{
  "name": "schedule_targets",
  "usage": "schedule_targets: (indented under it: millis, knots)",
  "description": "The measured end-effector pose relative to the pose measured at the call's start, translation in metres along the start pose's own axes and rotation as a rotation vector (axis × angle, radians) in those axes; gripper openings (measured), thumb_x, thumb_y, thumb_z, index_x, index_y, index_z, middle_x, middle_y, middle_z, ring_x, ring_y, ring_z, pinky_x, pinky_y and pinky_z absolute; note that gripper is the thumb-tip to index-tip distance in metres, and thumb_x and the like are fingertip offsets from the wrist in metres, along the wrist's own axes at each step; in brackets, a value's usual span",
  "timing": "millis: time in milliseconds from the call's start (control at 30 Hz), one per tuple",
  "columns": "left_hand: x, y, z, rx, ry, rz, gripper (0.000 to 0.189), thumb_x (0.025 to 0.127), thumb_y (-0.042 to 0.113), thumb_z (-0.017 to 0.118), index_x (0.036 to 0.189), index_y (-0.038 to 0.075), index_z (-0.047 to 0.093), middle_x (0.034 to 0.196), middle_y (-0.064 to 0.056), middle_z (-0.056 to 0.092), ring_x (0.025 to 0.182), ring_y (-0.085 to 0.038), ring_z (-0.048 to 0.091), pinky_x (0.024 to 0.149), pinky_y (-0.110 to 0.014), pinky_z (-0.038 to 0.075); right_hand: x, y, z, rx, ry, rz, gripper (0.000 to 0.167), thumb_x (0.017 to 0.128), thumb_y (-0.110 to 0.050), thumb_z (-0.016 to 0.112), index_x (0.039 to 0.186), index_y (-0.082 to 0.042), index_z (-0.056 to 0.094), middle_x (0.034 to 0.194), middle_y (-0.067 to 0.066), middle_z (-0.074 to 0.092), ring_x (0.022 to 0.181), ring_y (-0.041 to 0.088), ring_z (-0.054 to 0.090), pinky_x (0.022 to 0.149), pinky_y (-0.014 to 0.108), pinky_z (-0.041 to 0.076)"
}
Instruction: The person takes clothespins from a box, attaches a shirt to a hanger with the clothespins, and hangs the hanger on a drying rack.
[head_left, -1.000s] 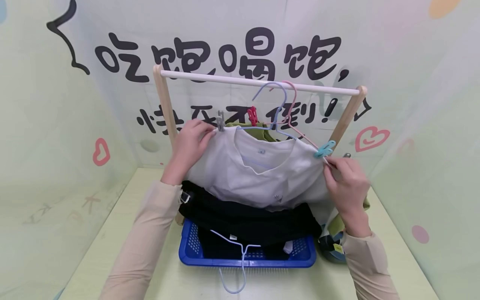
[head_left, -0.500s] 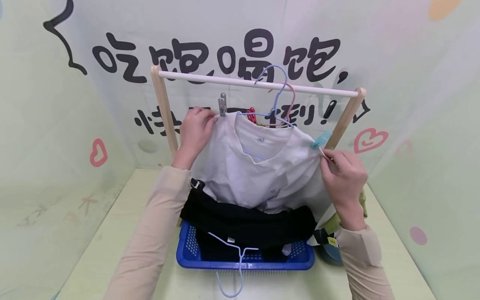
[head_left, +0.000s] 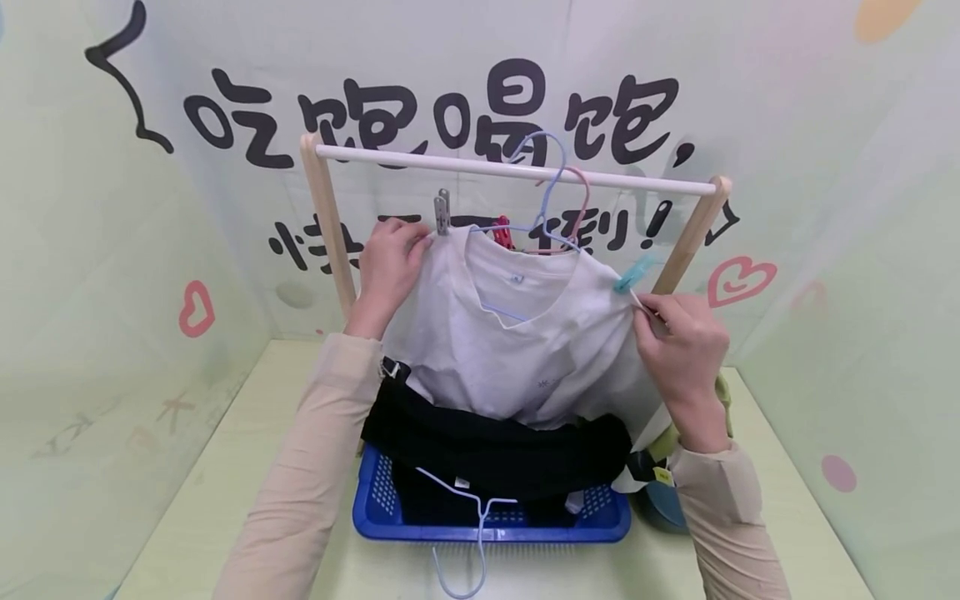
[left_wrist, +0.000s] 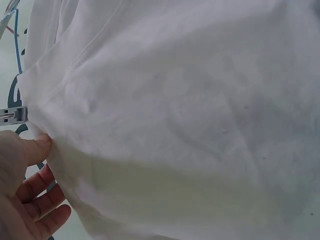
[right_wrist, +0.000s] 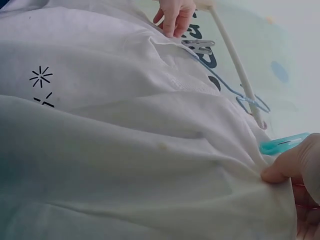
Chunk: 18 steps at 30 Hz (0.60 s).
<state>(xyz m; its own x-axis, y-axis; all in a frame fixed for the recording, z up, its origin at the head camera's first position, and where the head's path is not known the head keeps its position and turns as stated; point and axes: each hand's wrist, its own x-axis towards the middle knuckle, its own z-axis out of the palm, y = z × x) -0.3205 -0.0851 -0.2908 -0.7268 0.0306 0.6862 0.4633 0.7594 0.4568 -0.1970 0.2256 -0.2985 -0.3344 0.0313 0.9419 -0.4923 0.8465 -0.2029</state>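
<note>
Your left hand (head_left: 390,262) and right hand (head_left: 684,337) each pinch a shoulder of the white shirt (head_left: 510,354), below the rail (head_left: 420,160) and between its ends, so ideally level the lower right shoulder and check the blue hook (head_left: 563,156) sits fully over before releasing.
</note>
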Motion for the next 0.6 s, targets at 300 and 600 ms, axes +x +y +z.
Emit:
schedule_targets:
  millis: [300, 600]
  knots:
    - [-0.009, -0.012, 0.005, 0.01, -0.029, 0.018, 0.017, 0.088, 0.016, 0.065, 0.096, 0.002, 0.071, 0.093, -0.014, 0.065, 0.088, -0.033, 0.057, 0.071, -0.046, 0.047, -0.011, -0.002, 0.003, -0.047, -0.077, -0.033, 0.008, 0.077, -0.002, 0.066, 0.08, 0.003, 0.072, 0.065, 0.015, 0.063, 0.061, 0.033, 0.056, 0.054, 0.044, 0.045]
    - [-0.015, -0.023, 0.01, 0.008, -0.081, -0.002, 0.017, 0.088, 0.015, 0.064, 0.098, 0.003, 0.07, 0.096, -0.014, 0.064, 0.089, -0.032, 0.057, 0.072, -0.045, 0.047, -0.024, -0.001, 0.008, -0.059, -0.115, -0.054, 0.006, 0.076, 0.0, 0.067, 0.08, 0.003, 0.071, 0.068, 0.015, 0.065, 0.063, 0.033, 0.06, 0.054, 0.045, 0.048]
